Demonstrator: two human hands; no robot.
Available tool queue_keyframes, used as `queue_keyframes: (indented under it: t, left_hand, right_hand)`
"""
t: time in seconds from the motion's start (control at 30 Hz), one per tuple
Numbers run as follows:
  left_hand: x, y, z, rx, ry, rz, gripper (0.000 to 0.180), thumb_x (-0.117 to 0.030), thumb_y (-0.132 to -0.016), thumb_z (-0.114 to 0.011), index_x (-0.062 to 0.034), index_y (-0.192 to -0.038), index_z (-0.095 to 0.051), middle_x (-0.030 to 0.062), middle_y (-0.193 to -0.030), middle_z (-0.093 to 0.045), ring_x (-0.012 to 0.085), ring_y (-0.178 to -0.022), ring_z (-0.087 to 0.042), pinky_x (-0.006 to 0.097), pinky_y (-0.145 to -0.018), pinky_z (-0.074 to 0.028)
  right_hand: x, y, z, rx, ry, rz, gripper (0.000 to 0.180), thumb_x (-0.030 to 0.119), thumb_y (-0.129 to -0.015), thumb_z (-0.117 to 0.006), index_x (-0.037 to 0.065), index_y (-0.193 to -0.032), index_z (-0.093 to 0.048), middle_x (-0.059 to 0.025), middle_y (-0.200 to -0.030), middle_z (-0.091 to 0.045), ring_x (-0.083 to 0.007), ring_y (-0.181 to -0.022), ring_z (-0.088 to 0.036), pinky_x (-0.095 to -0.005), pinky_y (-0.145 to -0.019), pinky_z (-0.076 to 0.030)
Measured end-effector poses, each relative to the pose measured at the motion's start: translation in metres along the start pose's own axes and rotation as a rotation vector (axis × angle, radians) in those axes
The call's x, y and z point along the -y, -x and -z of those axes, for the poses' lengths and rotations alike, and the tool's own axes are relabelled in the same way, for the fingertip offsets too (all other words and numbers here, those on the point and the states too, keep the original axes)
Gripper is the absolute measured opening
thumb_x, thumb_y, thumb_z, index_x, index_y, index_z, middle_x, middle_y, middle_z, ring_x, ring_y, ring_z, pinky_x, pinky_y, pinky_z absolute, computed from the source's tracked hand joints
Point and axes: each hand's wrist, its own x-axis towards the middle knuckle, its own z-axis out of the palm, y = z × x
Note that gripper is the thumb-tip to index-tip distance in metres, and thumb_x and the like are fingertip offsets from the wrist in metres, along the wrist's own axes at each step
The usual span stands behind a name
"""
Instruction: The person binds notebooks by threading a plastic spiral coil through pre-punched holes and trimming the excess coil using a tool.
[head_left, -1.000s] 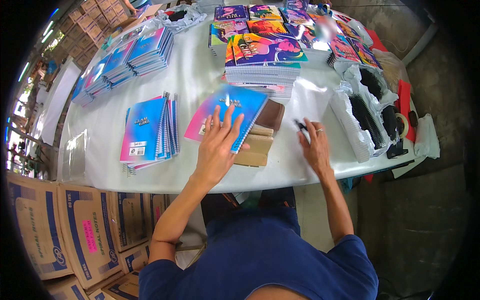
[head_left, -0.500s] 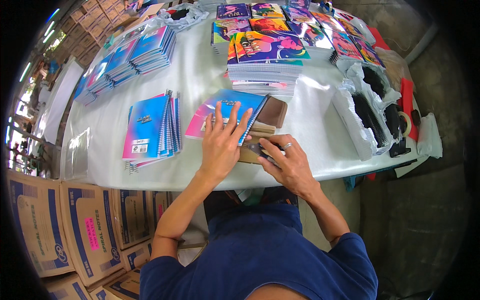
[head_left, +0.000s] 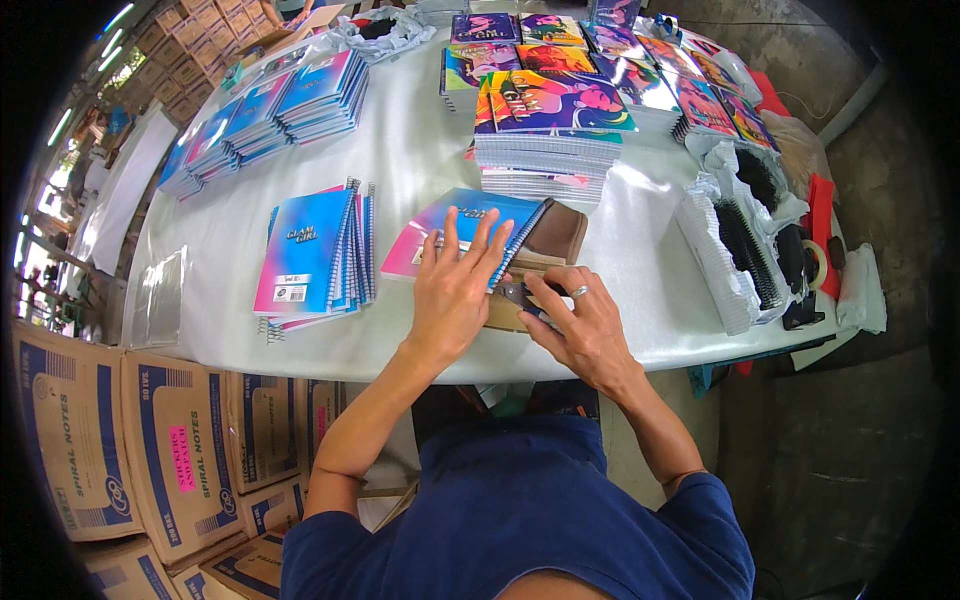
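Observation:
Under my left hand (head_left: 455, 290) lies a spiral notebook (head_left: 432, 218) with a blue and pink cover. The fingers are spread flat over the cover, pressing on it without wrapping round it. My right hand (head_left: 575, 325), with a ring on one finger, is closed round a small dark pliers-like tool (head_left: 517, 294). The tool's tip is at the near end of the notebook's wire spiral (head_left: 522, 240); whether it grips the wire is too small to tell. A brown folded piece (head_left: 556, 235) and tan block-like pieces (head_left: 505, 317) show beside and under the spiral.
Left of my hands is a small stack of matching notebooks (head_left: 305, 250); taller stacks (head_left: 320, 95) stand behind it. Colourful notebooks (head_left: 550, 105) are piled ahead. At right, an open white carton (head_left: 715, 270) holds black wire spirals. Cardboard boxes (head_left: 180, 450) stand below the table's left edge.
The view has shifted slightly, so the table's contents appear a little farther right. My left hand stays spread on the notebook, and my right keeps the tool at the spiral's near end.

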Motion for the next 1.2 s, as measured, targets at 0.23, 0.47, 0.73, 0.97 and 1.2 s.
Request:
queue_keyframes:
  t: [0.23,0.47,0.73,0.97,1.2]
  left_hand:
    - [0.003,-0.002,0.003,-0.072,0.082,0.025,0.075,0.011,-0.071,-0.064,-0.0093,-0.141,-0.047,0.0078,-0.141,-0.052,0.0409,-0.130,-0.045,0.049,-0.101,-0.040]
    - [0.008,-0.002,0.005,-0.021,0.066,0.032,0.064,-0.005,-0.080,-0.068,-0.0099,-0.141,-0.047,0.0072,-0.142,-0.051,0.0408,-0.126,-0.047,0.053,-0.099,-0.040]
    - [0.016,0.000,0.017,-0.023,0.007,-0.034,0.069,0.006,-0.074,-0.063,-0.0123,-0.139,-0.050,0.0063,-0.141,-0.052,0.0376,-0.131,-0.046,0.051,-0.103,-0.039]
    - [0.096,-0.010,0.103,-0.384,-0.007,0.079,0.061,-0.012,-0.081,-0.069,-0.0108,-0.140,-0.051,0.0051,-0.140,-0.054,0.0327,-0.132,-0.047,0.047,-0.108,-0.037]
    - [0.159,0.017,0.141,-0.429,0.848,0.295,0.074,-0.044,-0.086,-0.067,0.0011,-0.140,-0.045,0.0127,-0.143,-0.048,0.0274,-0.131,-0.048,0.039,-0.104,-0.042]
  right_hand:
    - [0.001,-0.006,0.005,0.300,-0.408,-0.294,0.031,0.014,-0.082,-0.072,0.001,-0.108,-0.061,-0.0119,-0.099,-0.057,-0.0318,-0.087,-0.058,-0.0383,-0.066,-0.051]
    - [0.004,-0.013,-0.001,0.003,-0.045,0.022,0.027,0.009,-0.083,-0.071,0.001,-0.107,-0.063,-0.0129,-0.100,-0.060,-0.0291,-0.088,-0.061,-0.0378,-0.071,-0.051]
    - [-0.011,-0.034,0.015,0.564,-0.805,-0.522,0.021,0.014,-0.091,-0.064,-0.005,-0.098,-0.065,-0.0175,-0.090,-0.064,-0.0274,-0.078,-0.061,-0.0346,-0.070,-0.050]
    - [-0.080,-0.014,0.031,0.040,-0.071,-0.425,0.021,0.013,-0.090,-0.064,-0.001,-0.105,-0.066,-0.0160,-0.095,-0.063,-0.0302,-0.085,-0.062,-0.0382,-0.076,-0.050]
    - [-0.157,0.014,-0.017,-0.162,0.215,-0.265,0.054,0.008,-0.077,-0.078,0.001,-0.126,-0.056,-0.0195,-0.123,-0.057,-0.0339,-0.117,-0.055,-0.0423,-0.097,-0.046]
